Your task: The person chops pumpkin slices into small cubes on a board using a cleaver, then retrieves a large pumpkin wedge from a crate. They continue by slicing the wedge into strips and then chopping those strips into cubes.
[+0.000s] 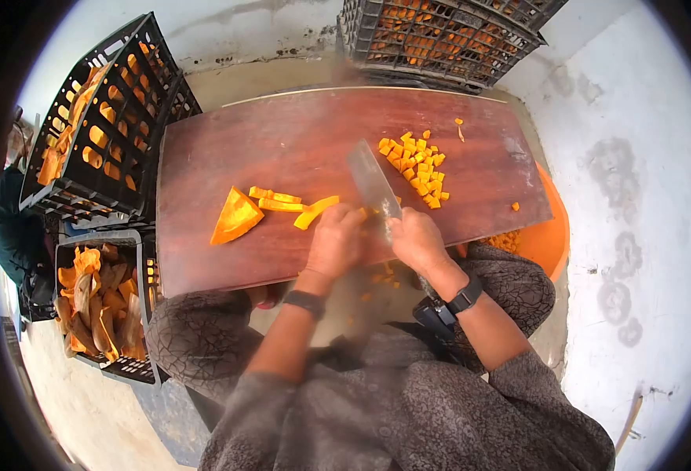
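one flat steel cleaver [373, 182] in right hand [417, 242]; diced orange cubes [420, 165] beside.

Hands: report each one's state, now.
Left hand: curled on the board beside a pumpkin strip; grip cannot be told.
Right hand: closed on the cleaver.

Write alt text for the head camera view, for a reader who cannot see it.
A person's right hand grips a cleaver over a dark red cutting board, the left hand curled beside the blade. Orange cubes lie behind it, a wedge and strips to the left; black crates hold more orange pieces.
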`<state>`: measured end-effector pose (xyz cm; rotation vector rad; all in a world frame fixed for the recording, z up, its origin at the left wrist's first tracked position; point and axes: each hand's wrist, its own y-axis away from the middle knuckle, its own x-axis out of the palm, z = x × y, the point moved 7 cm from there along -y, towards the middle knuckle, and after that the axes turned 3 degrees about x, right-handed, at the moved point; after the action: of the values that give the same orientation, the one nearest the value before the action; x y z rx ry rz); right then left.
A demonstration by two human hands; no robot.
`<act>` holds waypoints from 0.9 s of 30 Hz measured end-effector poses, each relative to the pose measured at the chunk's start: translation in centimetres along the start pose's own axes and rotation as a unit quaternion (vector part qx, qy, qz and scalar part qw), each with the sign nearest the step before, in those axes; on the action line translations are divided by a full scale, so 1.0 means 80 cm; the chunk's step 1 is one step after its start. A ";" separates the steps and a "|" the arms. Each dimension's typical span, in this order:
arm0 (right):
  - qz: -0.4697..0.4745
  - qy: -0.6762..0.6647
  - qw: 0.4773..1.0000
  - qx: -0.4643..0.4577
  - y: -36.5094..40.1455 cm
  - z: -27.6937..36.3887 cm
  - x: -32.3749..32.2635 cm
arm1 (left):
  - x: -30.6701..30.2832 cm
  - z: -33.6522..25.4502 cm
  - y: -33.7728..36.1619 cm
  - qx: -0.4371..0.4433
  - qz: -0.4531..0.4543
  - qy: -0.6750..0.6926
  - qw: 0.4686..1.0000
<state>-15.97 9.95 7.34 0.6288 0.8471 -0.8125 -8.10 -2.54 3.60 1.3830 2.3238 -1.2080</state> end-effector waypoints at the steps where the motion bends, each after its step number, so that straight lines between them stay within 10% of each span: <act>1: -0.010 0.005 1.000 0.012 0.007 0.002 -0.006 | 0.002 0.002 0.003 -0.013 0.018 -0.010 1.000; 27: 0.047 0.080 0.994 0.049 0.019 0.032 0.025 | 0.011 0.000 0.003 -0.005 0.014 -0.050 0.999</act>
<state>-12.85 8.12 7.22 0.8234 0.9202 -0.7292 -8.39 -1.95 3.03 1.3165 2.2327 -1.2263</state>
